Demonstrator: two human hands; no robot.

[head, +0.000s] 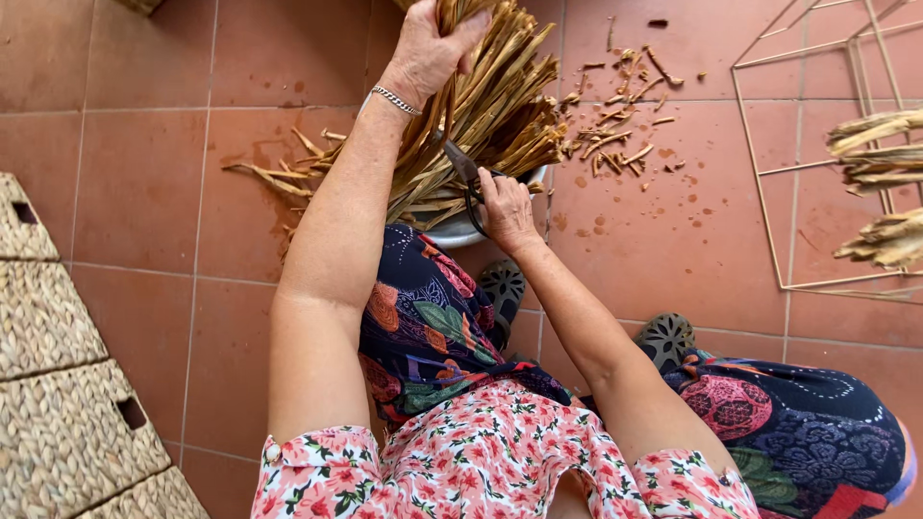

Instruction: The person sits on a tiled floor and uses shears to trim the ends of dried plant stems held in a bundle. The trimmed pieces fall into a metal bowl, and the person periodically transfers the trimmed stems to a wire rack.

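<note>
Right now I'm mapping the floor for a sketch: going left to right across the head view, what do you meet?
Woven baskets → left hand gripping the reed bundle → right hand with scissors → cut scraps → wire frame → dried stalks.

terracotta tile floor (144, 173); cut reed scraps (615, 144) scattered on it; metal bowl (457, 231), wire frame (769, 173), woven baskets (58, 384) too

Counted on the tiled floor

Two hands — one bundle of dried stalks (490, 96), one pair of scissors (466, 173), one metal bowl (461, 231), three woven baskets (58, 384), one wire frame (769, 173), two clogs (663, 336).
</note>
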